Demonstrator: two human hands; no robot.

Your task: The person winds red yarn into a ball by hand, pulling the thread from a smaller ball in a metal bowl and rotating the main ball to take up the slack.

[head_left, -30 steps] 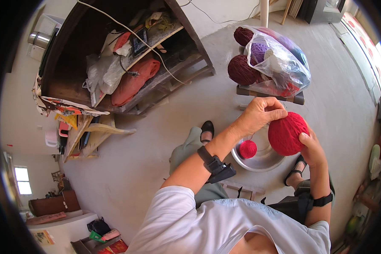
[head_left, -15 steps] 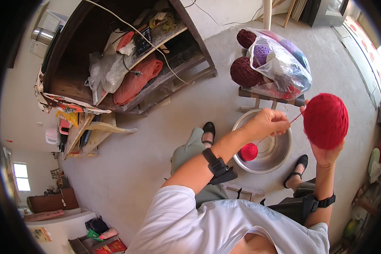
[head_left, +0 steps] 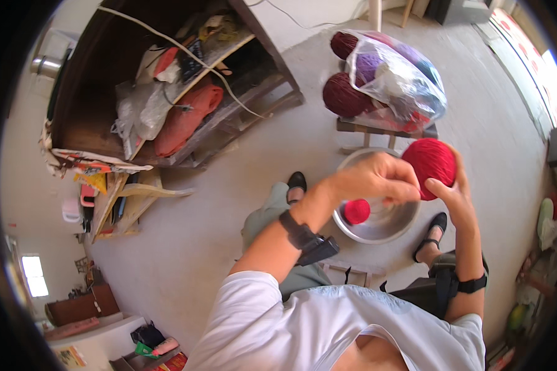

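Right hand (head_left: 455, 196) gripping large red yarn ball (head_left: 431, 166) by basin's (head_left: 384, 231) upper-right edge | left hand (head_left: 377, 178) blurred, grip unclear | small red ball (head_left: 357, 211) inside left edge | light, even tension likely best

Grey floor (head_left: 185, 253), dark cabinet (head_left: 99, 80), bright window (head_left: 34, 275)
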